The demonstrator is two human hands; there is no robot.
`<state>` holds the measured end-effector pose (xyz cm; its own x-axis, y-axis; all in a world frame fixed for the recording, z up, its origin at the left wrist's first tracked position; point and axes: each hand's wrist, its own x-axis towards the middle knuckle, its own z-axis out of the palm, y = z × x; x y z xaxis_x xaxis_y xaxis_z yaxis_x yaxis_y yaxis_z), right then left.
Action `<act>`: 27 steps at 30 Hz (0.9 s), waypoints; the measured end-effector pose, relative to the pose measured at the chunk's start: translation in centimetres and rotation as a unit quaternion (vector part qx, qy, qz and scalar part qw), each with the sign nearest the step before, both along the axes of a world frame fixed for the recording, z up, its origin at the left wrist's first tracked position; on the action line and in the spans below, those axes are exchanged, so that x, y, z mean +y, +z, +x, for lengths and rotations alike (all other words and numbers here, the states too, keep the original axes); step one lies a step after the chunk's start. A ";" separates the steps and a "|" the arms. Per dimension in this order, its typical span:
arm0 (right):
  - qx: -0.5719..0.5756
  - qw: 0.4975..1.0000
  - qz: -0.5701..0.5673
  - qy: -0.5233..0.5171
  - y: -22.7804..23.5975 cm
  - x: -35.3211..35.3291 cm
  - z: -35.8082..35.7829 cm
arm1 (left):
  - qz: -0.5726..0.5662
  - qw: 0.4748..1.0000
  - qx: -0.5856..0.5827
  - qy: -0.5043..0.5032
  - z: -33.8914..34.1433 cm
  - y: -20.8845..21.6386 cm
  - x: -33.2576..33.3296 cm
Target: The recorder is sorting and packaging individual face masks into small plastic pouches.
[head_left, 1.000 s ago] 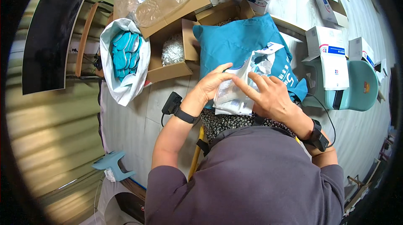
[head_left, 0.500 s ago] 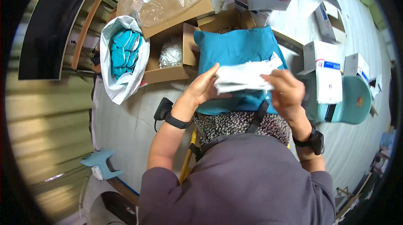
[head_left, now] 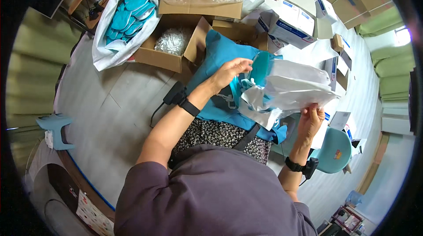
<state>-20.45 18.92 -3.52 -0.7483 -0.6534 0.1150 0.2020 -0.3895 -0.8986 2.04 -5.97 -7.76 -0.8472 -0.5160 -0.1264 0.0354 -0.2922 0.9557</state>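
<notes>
My left hand [head_left: 232, 74] pinches at the edge of a teal rounded piece [head_left: 261, 66]; its fingertips are partly hidden. My right hand [head_left: 311, 123] is closed on the lower edge of a flimsy white packet [head_left: 299, 84], which spreads between my hands, slightly blurred. White and teal bits with a pale cord [head_left: 227, 99] hang below the left hand. Beneath both hands, a large teal cushion-like fabric bundle [head_left: 216, 60] lies across my lap.
At far left, a white sack [head_left: 101, 51] holds many teal rounded pieces [head_left: 130, 20]. Beside it, a cardboard box [head_left: 163, 60] contains a whitish tangled bundle [head_left: 172, 42]. White boxes [head_left: 291, 33] stand at the far right, and a teal plastic chair [head_left: 333, 150] is at my right.
My hands have moved apart, and the white packet has shifted right, now held by my right hand. A teal piece and cord now show at my left hand. The view has turned.
</notes>
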 end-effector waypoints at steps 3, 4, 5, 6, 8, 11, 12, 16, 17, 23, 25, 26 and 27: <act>-0.088 0.996 -0.031 -0.007 -1.3 0.7 -1.0 | 0.013 0.999 0.001 0.039 -1.2 -0.3 0.1; -0.099 0.994 -0.041 0.015 -1.7 0.7 -1.2 | -0.038 0.998 -0.023 0.045 -1.8 -0.4 -0.1; -0.110 0.992 -0.051 0.036 -2.1 0.8 -1.4 | -0.090 0.994 -0.047 0.050 -2.5 -0.6 -0.3; -0.121 0.989 -0.061 0.054 -2.5 0.9 -1.6 | -0.141 0.986 -0.072 0.052 -3.4 -0.7 -0.5; -0.199 0.980 -0.015 0.001 -2.4 0.3 -1.2 | -0.263 0.953 -0.122 0.089 -5.5 -1.9 -1.1; -0.320 0.942 0.023 -0.095 -3.8 -0.6 -1.2 | -0.377 0.888 -0.243 0.097 -9.6 -4.5 -1.2; -0.286 0.957 -0.001 -0.041 -6.8 1.2 -3.2 | -0.352 0.896 -0.268 0.028 -11.1 -6.3 -0.9; -0.245 0.969 -0.014 0.003 -11.5 2.6 -5.4 | -0.317 0.905 -0.282 -0.026 -11.9 -10.2 0.1; -0.252 0.966 -0.034 0.051 -11.3 2.7 -5.8 | -0.314 0.912 -0.263 0.014 -11.6 -10.7 0.4; -0.338 0.939 -0.049 -0.043 -9.3 0.0 -3.7 | -0.324 0.911 -0.187 0.175 -9.0 -8.2 2.3; -0.356 0.931 -0.073 -0.026 -9.7 -0.1 -4.0 | -0.113 0.968 -0.128 0.183 -8.2 -6.6 2.5; -0.363 0.928 -0.085 -0.022 -10.0 0.2 -4.2 | -0.089 0.976 -0.111 0.164 -7.7 -5.2 2.7; -0.352 0.932 -0.077 -0.019 -9.4 -0.1 -3.8 | -0.133 0.976 -0.099 0.144 -7.1 -4.7 2.9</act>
<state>-24.30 18.86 -12.95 -0.6952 -0.6417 -0.3240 0.7052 -0.5212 -0.4807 -5.07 -3.10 -12.46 -0.6346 -0.7660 -0.1022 -0.1142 -0.0378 0.9927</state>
